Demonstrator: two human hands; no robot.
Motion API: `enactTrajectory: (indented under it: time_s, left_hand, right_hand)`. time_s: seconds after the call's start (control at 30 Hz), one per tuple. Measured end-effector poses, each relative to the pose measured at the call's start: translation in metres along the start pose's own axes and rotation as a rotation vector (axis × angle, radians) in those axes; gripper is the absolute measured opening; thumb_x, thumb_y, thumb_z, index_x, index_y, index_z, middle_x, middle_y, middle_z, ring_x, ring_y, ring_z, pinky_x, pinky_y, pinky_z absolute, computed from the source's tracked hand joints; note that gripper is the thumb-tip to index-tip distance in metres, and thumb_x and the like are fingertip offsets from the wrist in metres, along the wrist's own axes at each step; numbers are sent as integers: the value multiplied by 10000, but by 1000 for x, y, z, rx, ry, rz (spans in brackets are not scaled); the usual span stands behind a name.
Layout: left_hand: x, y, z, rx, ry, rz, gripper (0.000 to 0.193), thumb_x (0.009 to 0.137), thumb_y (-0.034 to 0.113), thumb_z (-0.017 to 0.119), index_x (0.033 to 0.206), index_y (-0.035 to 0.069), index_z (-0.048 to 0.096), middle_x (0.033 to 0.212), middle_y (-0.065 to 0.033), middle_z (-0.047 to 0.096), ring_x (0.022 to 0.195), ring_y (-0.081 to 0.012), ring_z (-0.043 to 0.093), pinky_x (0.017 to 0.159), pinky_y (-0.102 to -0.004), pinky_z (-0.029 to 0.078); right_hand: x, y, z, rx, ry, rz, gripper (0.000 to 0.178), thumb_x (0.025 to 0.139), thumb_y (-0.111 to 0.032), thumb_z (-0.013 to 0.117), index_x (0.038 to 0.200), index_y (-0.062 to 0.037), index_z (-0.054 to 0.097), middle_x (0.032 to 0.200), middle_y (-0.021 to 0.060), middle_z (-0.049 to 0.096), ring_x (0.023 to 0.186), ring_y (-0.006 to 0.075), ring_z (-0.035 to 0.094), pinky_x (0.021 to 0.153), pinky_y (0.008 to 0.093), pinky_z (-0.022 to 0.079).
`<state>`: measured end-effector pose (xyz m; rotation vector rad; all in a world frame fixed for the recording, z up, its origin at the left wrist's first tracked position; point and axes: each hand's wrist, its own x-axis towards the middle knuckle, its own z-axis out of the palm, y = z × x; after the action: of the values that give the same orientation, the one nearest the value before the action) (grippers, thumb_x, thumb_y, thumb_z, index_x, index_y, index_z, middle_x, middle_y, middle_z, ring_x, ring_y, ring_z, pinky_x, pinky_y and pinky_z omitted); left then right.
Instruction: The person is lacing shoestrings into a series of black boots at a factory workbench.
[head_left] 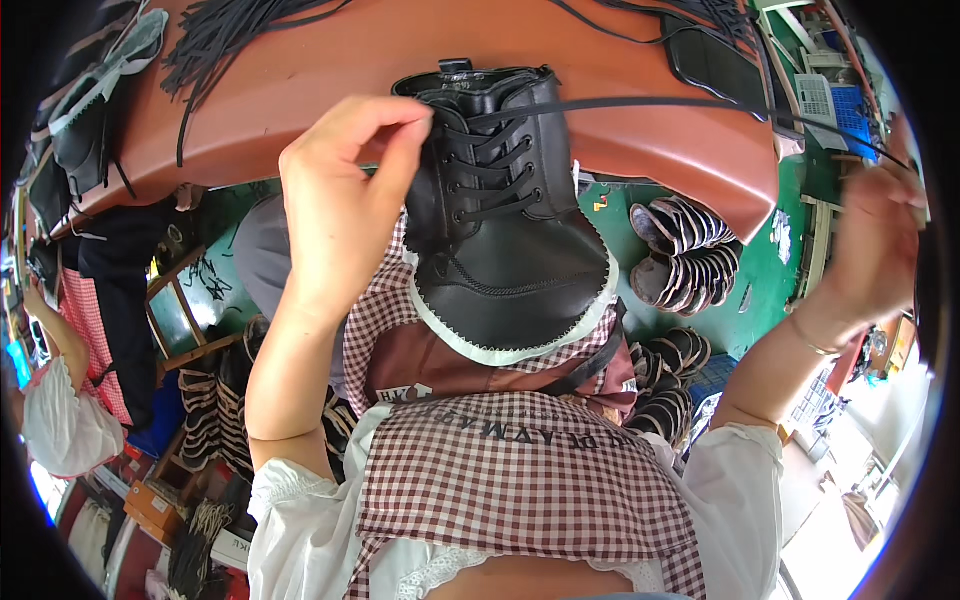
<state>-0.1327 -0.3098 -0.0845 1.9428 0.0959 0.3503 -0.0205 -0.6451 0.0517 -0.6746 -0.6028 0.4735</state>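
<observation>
Hands [345, 200] [880, 235] gripping taut lace [640, 102] over black boot [505, 220] (stacked soles [680, 255] beyond).

Taut lace [700, 103] crosses gap right of boot [505, 220]; lace bundle [225, 30] clutters table [330, 80] left.

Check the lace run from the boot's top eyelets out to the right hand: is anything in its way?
Nothing visible blocks it. The black lace runs taut from the black boot, over the brown table, to the right hand. The left hand pinches at the eyelets, clear of that span.
</observation>
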Motion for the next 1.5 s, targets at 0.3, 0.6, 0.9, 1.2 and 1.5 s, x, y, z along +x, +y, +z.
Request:
enactTrajectory:
  time_s: [0.3,0.6,0.9,1.2,1.5]
  left_hand:
    - [24,38,1,-554,-100,85,135,894,13,620,1006,-52,658,918,-119,683,765,-134,624,733,-266,522]
    - [20,28,0,-342,-17,-55,155,858,-29,652,1006,-25,700,870,-26,683,790,-59,598,724,-187,482]
    - [17,18,22,297,-115,361,148,717,15,723,846,84,698,815,-42,612,794,-212,590,719,-308,463]
    - [19,20,32,590,-102,509,183,658,39,754,808,122,691,1169,-17,542,1156,-270,461,948,-406,352]
    - [26,8,35,332,-196,338,112,698,29,707,791,82,677,1176,-37,559,1178,-289,431,982,-447,310]
  right_hand:
    - [37,170,-5,-1299,-208,-59,145,792,-55,649,910,30,650,765,144,645,634,267,635,583,358,512]
    - [49,185,20,-1899,-585,49,96,655,-80,629,680,8,656,818,178,603,707,356,639,558,447,494]
    - [-22,209,-8,-1812,-159,-424,290,610,-69,667,895,-105,631,974,85,509,859,279,558,670,369,512]
    - [-28,211,-23,-1754,-172,-442,349,609,-2,663,940,-105,624,1069,110,527,923,296,572,705,369,539]
    - [-29,203,-3,-1610,48,-281,294,662,14,661,948,-48,631,985,132,581,880,317,603,715,391,531]
